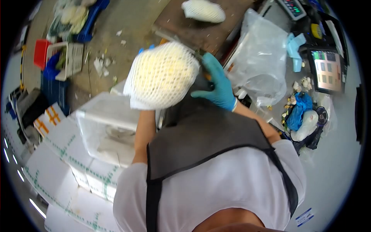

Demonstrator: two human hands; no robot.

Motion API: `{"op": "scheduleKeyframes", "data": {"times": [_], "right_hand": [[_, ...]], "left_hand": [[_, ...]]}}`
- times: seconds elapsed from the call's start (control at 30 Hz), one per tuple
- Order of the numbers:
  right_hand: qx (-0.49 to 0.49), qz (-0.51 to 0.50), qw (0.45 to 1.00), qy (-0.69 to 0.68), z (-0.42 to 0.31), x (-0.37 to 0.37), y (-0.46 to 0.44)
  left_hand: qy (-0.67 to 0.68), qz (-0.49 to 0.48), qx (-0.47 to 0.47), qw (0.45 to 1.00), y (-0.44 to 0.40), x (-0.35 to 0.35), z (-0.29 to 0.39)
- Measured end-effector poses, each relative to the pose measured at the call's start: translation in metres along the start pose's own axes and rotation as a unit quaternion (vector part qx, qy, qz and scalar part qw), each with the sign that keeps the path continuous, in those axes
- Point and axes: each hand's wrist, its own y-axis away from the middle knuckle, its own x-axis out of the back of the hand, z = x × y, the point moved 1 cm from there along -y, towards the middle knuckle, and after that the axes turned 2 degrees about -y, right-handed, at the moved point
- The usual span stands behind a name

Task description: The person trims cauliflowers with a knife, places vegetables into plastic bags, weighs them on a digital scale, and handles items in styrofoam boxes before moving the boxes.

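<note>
A rounded, pale yellow head that looks like a cauliflower (164, 75), in a white foam net, is held up in front of my apron. My left hand (146, 49) supports it from behind; only bits of its blue glove show past the far edge. My right hand (218, 85), in a teal glove, is just right of the cauliflower, thumb and fingers spread and nothing plainly gripped. A small dark green bit shows by its fingertips. Farther off, a second netted piece (204, 11) lies on a brown tabletop (174, 19).
White boxes (58, 170) and a clear-lined bin (96, 131) stand at my left. Clear plastic bags (259, 58) lie to the right, near a touchscreen (327, 69), a scale display (292, 8) and a blue bag (299, 112). Crates (73, 60) and scraps are on the floor.
</note>
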Motion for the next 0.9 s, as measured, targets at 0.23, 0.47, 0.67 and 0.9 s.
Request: {"op": "scheduleKeyframes", "data": {"times": [0.23, 0.47, 0.67, 0.9], "right_hand": [[-0.507, -0.053, 0.649, -0.565, 0.072, -0.012, 0.005], [-0.428, 0.11, 0.762, -0.474, 0.165, -0.007, -0.007], [-0.44, 0.117, 0.783, -0.424, 0.162, 0.015, -0.01], [-0.439, 0.091, 0.769, -0.456, 0.154, 0.024, -0.022]], "left_hand": [[-0.105, 0.03, 0.103, 0.989, -0.068, -0.034, -0.024], [-0.369, -0.089, 0.045, 0.924, -0.11, -0.039, -0.008], [-0.51, -0.047, -0.033, 0.858, -0.108, -0.069, -0.026], [-0.533, -0.019, -0.066, 0.843, -0.098, -0.087, -0.016]]}}
